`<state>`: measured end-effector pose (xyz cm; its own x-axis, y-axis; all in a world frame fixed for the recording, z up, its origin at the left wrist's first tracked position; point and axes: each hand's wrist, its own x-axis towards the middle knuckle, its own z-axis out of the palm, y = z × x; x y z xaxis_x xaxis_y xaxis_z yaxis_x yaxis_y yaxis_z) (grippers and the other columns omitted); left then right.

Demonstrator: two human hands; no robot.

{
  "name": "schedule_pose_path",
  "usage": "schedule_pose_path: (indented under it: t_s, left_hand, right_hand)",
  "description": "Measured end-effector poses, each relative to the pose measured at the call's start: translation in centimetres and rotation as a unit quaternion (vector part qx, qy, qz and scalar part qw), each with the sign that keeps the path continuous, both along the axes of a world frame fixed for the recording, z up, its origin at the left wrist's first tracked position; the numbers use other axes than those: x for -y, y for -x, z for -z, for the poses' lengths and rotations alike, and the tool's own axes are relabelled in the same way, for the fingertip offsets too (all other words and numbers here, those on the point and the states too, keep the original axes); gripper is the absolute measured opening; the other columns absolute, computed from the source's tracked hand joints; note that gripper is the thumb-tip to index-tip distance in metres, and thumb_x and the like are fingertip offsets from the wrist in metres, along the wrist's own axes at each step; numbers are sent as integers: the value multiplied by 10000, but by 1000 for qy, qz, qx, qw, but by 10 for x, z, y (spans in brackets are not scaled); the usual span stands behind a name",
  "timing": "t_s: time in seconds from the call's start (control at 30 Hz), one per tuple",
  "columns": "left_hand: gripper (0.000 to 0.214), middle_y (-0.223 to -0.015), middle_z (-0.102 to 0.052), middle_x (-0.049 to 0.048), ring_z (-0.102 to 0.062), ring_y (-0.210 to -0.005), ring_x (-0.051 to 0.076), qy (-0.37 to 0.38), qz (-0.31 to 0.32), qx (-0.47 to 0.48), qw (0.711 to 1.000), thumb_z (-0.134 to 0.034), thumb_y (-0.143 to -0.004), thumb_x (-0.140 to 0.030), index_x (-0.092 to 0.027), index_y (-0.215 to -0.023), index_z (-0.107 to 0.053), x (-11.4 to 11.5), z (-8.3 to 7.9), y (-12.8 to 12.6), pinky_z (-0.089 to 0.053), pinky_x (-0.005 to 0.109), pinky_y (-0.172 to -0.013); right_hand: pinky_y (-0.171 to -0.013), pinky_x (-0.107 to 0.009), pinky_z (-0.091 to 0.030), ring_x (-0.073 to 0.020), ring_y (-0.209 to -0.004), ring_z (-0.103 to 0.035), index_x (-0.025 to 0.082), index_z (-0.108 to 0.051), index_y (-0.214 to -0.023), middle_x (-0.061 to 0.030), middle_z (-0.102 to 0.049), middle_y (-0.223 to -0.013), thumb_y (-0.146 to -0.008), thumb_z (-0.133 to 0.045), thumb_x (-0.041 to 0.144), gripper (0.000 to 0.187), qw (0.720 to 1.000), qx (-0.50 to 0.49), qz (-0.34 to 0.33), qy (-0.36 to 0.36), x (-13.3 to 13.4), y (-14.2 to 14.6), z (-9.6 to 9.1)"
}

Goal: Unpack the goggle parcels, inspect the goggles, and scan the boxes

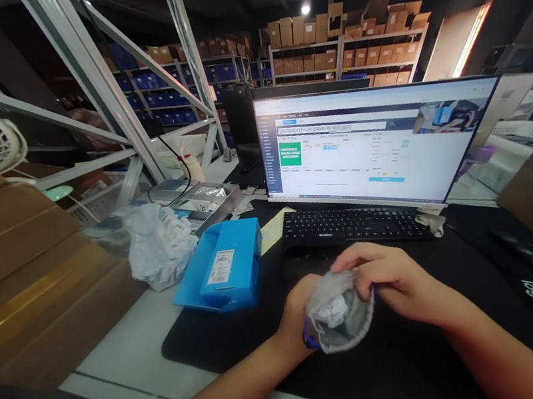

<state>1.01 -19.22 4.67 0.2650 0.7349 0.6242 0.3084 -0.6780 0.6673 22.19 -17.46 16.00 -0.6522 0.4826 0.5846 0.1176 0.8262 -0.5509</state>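
Forearms (226,394) nearest; our left hand (303,305) grips the grey pouch (358,324) on its left, our right hand (395,277) pinches its rim, held above the black mat (238,339). White wad (333,311) inside (paper or plastic, can't tell), mouth not closed. Blue box (237,254) lies apart, left on the tabletop (124,357)

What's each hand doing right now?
Left hand: closed around the gray pouch, at its left side.
Right hand: closed on the same pouch, fingers curled at its right edge.
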Motion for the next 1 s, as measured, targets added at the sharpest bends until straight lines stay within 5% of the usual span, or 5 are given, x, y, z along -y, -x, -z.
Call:
schedule_pose_path:
  t_s: [0.27,0.4,0.5,0.63,1.0]
  left_hand:
    - [212,-1019,-657,110,-644,-913,217,-85,-35,12,996,-516,-1001,-314,-178,-983,-678,7,-23,10,-528,333,-770]
    - [395,-953,-671,117,-643,-879,234,-90,-22,0,996,-401,-1037,-470,-179,-1010,-666,4,-22,16,-523,359,-760]
    - [488,-946,-661,117,-644,-885,251,-85,-27,-1,996,-370,-1010,-596,-190,-1025,-641,1,-21,18,-531,374,-767]
    - [561,-920,-666,110,-651,-848,247,-57,-25,-22,998,-354,-987,-659,-188,-992,-659,-2,-21,17,-540,366,-747]
    - [398,-880,-733,69,-705,-763,191,-115,-70,-155,979,-376,-1053,-432,-191,-1127,-685,-2,-30,21,-546,277,-671]
  right_hand:
    - [-1047,-400,-525,-227,-1270,-602,278,-700,-1087,-67,-591,-1416,-814,-443,-32,487,984,117,131,-16,6,-46,-25]
    - [-1105,-438,-495,-291,-1363,-530,346,-619,-1359,-89,-514,-1514,-860,-734,227,526,985,163,49,-13,22,-75,-51]
    - [-1073,-424,-523,-300,-1334,-555,361,-659,-1311,-89,-538,-1485,-858,-772,322,468,986,162,19,-14,33,-77,-58]
    - [-990,-367,-567,-248,-1208,-631,312,-734,-1135,-86,-617,-1360,-967,-602,231,228,991,79,103,-35,35,-46,-43]
    - [-995,-381,-560,-234,-1130,-673,231,-764,-1062,-92,-669,-1307,-953,-539,153,261,972,146,180,-29,22,-13,-12]
